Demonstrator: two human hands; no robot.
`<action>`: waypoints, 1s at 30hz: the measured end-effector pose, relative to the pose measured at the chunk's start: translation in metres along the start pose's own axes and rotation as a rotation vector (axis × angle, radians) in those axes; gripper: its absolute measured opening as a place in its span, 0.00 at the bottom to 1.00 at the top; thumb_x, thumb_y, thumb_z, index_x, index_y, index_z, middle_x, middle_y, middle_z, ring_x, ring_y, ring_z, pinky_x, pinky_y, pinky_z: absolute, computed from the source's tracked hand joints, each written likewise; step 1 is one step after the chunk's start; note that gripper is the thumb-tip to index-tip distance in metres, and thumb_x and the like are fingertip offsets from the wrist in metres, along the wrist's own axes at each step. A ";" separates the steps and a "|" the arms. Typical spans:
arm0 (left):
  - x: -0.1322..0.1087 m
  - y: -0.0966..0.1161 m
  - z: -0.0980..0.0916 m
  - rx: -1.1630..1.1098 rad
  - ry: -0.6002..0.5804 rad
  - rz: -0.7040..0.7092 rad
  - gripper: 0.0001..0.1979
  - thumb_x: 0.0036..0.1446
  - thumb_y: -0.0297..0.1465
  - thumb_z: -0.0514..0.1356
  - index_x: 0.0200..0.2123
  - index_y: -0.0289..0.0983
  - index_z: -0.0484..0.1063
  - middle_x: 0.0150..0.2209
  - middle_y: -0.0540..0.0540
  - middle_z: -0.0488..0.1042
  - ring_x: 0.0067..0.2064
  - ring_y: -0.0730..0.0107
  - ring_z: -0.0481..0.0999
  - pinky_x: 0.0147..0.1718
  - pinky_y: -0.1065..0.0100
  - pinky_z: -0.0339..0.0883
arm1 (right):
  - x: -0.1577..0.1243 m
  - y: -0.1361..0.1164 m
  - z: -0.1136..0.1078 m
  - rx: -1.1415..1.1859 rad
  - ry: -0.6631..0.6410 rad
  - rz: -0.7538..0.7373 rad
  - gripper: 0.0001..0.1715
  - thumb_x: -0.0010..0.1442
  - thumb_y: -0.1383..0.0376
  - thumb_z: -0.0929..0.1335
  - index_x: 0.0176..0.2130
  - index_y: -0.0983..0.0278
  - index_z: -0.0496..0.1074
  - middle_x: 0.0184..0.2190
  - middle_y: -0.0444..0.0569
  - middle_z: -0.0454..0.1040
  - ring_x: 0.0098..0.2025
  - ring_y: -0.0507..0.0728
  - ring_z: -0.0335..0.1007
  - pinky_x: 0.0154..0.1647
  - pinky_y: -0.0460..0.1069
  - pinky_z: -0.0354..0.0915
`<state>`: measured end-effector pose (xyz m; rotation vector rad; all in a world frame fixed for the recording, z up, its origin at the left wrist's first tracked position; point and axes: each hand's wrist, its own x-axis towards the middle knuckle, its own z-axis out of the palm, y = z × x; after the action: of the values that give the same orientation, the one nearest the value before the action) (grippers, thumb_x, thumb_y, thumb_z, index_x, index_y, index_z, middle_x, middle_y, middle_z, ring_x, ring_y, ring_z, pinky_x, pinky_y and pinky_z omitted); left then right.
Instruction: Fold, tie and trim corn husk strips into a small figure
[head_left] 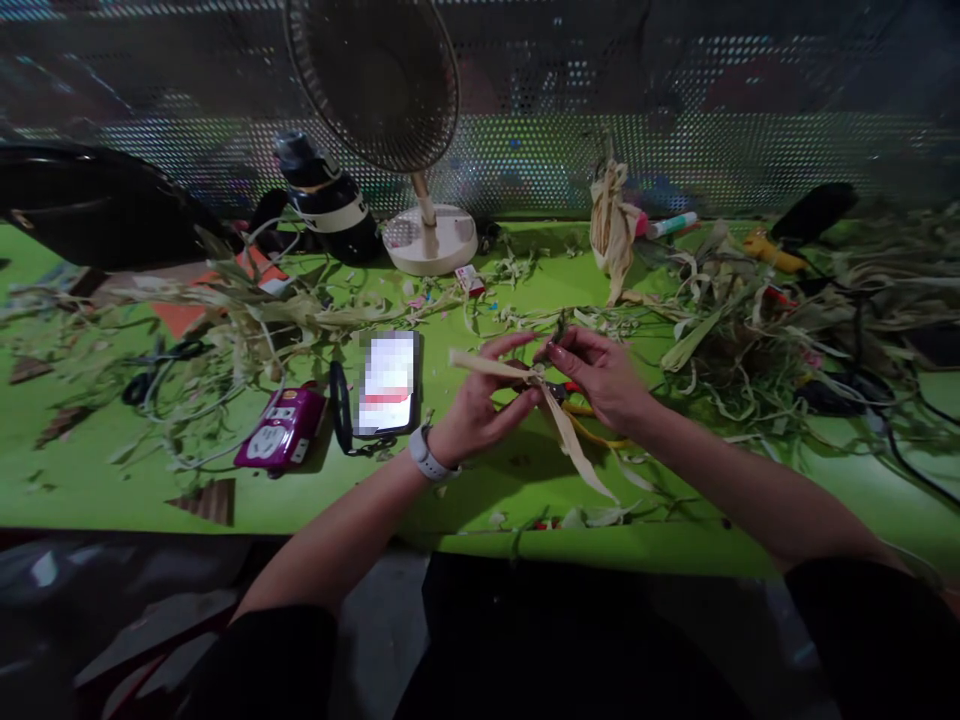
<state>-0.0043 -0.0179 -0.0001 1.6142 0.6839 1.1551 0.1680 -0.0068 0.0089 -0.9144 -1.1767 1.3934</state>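
Note:
Over the green table (112,480) my left hand (484,400) pinches a pale dried husk strip (570,440) where it is knotted; the strip's ends stick out left and hang down toward the table edge. My right hand (600,375) is closed on the same strip from the right, with a thin green stem (559,325) sticking up between its fingertips. A white watch (427,458) is on my left wrist. Under the hands lie red-handled scissors (566,390) and yellow strips.
A phone (388,383) with a lit screen and a purple power strip (283,428) lie left of my hands. A desk fan (424,235) stands at the back. Heaps of dried husks (750,300) and cables cover the right side; more husks (247,310) lie left.

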 end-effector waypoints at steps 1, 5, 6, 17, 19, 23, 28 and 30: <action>0.001 0.001 0.001 -0.066 -0.013 -0.029 0.12 0.56 0.33 0.63 0.44 0.39 0.74 0.44 0.42 0.75 0.39 0.71 0.75 0.40 0.69 0.69 | 0.001 0.002 0.001 0.014 0.010 0.044 0.18 0.45 0.53 0.77 0.25 0.62 0.71 0.24 0.41 0.70 0.28 0.50 0.64 0.33 0.46 0.64; 0.006 -0.002 0.001 -0.307 -0.019 -0.204 0.14 0.56 0.36 0.63 0.45 0.38 0.74 0.37 0.46 0.77 0.36 0.73 0.76 0.38 0.72 0.71 | 0.006 0.009 0.000 -0.046 -0.008 0.239 0.16 0.49 0.53 0.73 0.25 0.62 0.69 0.22 0.42 0.70 0.25 0.51 0.63 0.28 0.47 0.63; 0.007 -0.004 0.000 -0.341 0.007 -0.254 0.14 0.56 0.37 0.64 0.45 0.38 0.74 0.36 0.47 0.78 0.35 0.74 0.77 0.37 0.72 0.72 | 0.007 0.009 -0.002 -0.097 -0.015 0.254 0.14 0.50 0.55 0.71 0.25 0.62 0.69 0.21 0.43 0.69 0.25 0.51 0.63 0.28 0.48 0.63; 0.006 -0.012 0.000 -0.295 0.044 -0.460 0.20 0.52 0.44 0.65 0.42 0.36 0.75 0.26 0.51 0.73 0.24 0.81 0.70 0.21 0.79 0.59 | 0.002 -0.015 -0.016 -0.665 -0.163 -0.055 0.27 0.61 0.50 0.63 0.18 0.63 0.59 0.15 0.39 0.52 0.19 0.48 0.47 0.21 0.47 0.46; 0.007 -0.012 0.002 -0.243 0.006 -0.446 0.20 0.49 0.44 0.67 0.39 0.35 0.75 0.23 0.54 0.70 0.21 0.84 0.65 0.19 0.78 0.56 | 0.002 -0.012 -0.012 -0.623 -0.155 -0.030 0.31 0.60 0.46 0.63 0.16 0.62 0.57 0.14 0.38 0.51 0.18 0.47 0.46 0.20 0.47 0.45; 0.007 -0.011 0.003 -0.197 -0.091 -0.403 0.21 0.49 0.45 0.66 0.38 0.33 0.74 0.21 0.54 0.69 0.19 0.83 0.62 0.19 0.76 0.58 | 0.002 -0.009 -0.006 -0.485 -0.083 0.092 0.32 0.57 0.44 0.65 0.16 0.62 0.57 0.12 0.38 0.52 0.16 0.46 0.46 0.18 0.46 0.44; 0.006 -0.014 0.004 -0.286 -0.020 -0.402 0.17 0.51 0.42 0.66 0.37 0.34 0.74 0.23 0.53 0.72 0.22 0.81 0.69 0.23 0.76 0.64 | 0.006 -0.007 -0.009 -0.279 -0.050 0.196 0.27 0.58 0.49 0.65 0.17 0.62 0.62 0.11 0.38 0.56 0.15 0.47 0.50 0.18 0.45 0.49; 0.008 -0.015 0.002 -0.418 0.057 -0.422 0.16 0.52 0.40 0.66 0.40 0.36 0.74 0.27 0.50 0.76 0.28 0.76 0.76 0.29 0.74 0.69 | 0.009 -0.005 -0.013 -0.163 0.000 0.207 0.22 0.59 0.52 0.64 0.21 0.63 0.65 0.14 0.40 0.62 0.17 0.48 0.56 0.20 0.45 0.55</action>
<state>0.0026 -0.0066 -0.0109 1.0288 0.7209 0.9553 0.1797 0.0042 0.0110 -1.1785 -1.2365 1.4760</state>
